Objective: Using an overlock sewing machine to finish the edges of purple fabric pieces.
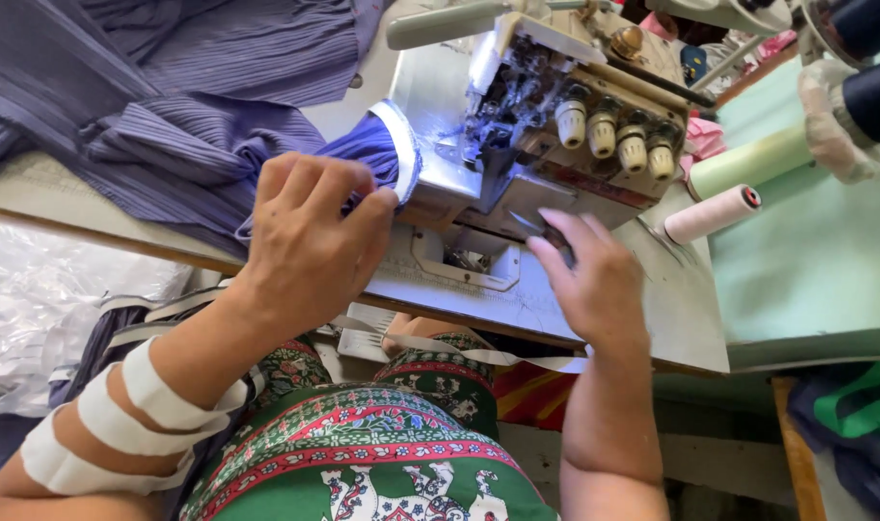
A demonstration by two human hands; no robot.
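**Around the sewing station**

A pale pink thread cone lies on its side at the right end of the counter, just beside a light green roll. Dark blue thread spools stand at the upper right. Crumpled clear plastic sits low on the left. Green fabric shows at the lower right, under the mint-green surface.

Bright daylight fills the scene, strongest at the upper middle, where the metal face of the sewing machine glares almost white. The clear plastic sheeting at the left also catches pale highlights. Shadows are soft; the left hand casts a faint one on the desk. The right hand looks slightly motion-blurred. Straight lines bow toward the corners, and the thread cones at the upper right are soft.
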